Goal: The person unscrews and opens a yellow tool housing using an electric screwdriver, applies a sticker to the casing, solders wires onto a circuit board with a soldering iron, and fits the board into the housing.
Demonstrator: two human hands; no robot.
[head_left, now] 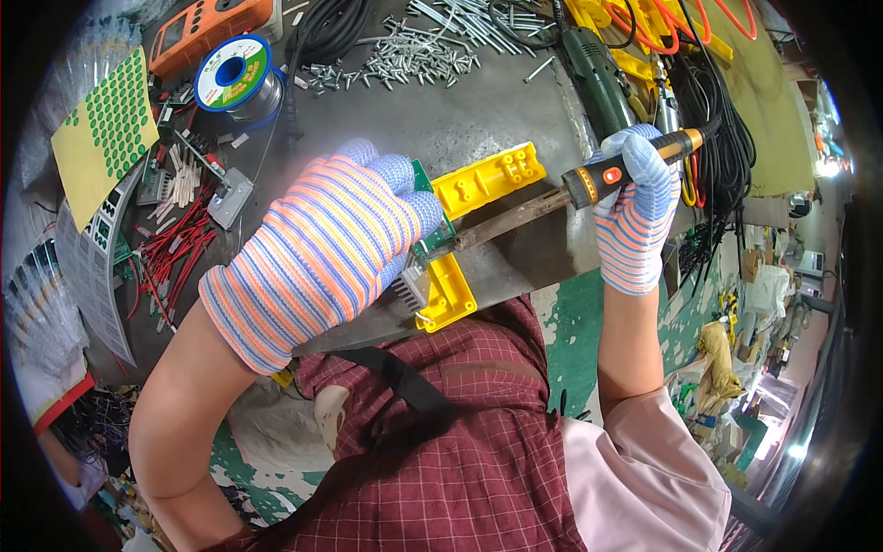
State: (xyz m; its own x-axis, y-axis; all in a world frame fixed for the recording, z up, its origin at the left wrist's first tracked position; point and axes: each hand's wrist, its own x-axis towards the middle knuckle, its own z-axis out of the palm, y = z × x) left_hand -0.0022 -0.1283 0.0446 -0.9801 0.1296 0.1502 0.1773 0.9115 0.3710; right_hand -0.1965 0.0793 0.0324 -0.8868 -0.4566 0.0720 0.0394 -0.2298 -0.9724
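My left hand (340, 239), in a striped knit glove, is closed on a green circuit board (432, 237); its fingers hide much of the board. A finned grey heat sink (411, 289) shows at the board's near end. Yellow plastic housing parts (489, 180) lie around the board, one beyond it and one at the table's near edge. In my right hand (635, 207), also gloved, is a soldering iron (589, 184) with a black and orange handle. Its long metal shaft points left, and the tip is at the board's right edge, though I cannot tell whether it touches.
A solder wire spool (237, 78) stands at the back left, near an orange meter (198, 35). Loose screws (405, 60) lie at the back. Red wires (181, 241) are at the left. A green power tool (598, 78) and black cables (722, 120) are at the right.
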